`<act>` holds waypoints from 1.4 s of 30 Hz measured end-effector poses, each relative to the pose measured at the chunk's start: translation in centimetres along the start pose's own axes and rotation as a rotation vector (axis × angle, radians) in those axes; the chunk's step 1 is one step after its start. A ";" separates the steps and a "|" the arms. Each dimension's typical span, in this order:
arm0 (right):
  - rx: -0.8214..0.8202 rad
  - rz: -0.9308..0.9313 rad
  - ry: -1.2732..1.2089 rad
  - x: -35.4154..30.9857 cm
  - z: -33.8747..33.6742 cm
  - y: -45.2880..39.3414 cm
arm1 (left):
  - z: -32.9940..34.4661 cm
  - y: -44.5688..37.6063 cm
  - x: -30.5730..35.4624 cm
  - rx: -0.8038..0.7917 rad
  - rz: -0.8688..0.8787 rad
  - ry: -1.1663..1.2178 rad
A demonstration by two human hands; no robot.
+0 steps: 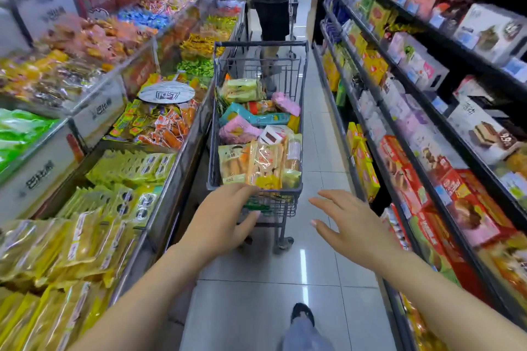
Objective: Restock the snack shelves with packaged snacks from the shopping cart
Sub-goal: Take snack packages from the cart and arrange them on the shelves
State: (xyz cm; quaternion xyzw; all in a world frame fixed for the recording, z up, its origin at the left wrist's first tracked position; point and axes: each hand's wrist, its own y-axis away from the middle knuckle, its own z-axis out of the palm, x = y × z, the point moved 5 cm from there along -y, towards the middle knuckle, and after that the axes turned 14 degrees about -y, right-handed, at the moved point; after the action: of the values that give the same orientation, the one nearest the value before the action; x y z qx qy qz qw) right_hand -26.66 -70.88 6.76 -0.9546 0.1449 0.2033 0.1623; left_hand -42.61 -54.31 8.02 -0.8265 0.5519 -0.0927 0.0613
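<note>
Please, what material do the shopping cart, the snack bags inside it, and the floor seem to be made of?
Shopping cart: probably metal wire, painted dull grey; thin bars form an open grid.
Snack bags: thin glossy plastic film, partly clear; it crinkles and shines.
Floor: likely glazed ceramic tile; pale squares with joint lines and a bright light reflection.

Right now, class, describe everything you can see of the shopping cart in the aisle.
The shopping cart is a dark grey wire-mesh basket, seemingly metal, standing upright on the pale tiled floor between the snack shelves. It is heaped with packaged snacks in yellow, pink, teal and green wrappers. One rear wheel shows beneath. The left hand rests at its near rim; the right hand hovers open beside it.
</note>
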 end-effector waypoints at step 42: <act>-0.653 0.550 -0.086 23.4 22.7 -27.0 | 31.6 -30.5 -21.4 -0.803 -0.447 0.522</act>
State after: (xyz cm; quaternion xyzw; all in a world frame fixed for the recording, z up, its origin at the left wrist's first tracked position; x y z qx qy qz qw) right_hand -4.68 -42.98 -16.26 -0.8723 0.3154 0.3138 -0.2030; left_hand -16.13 -22.85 -18.43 -0.8317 0.3511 -0.0876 -0.4211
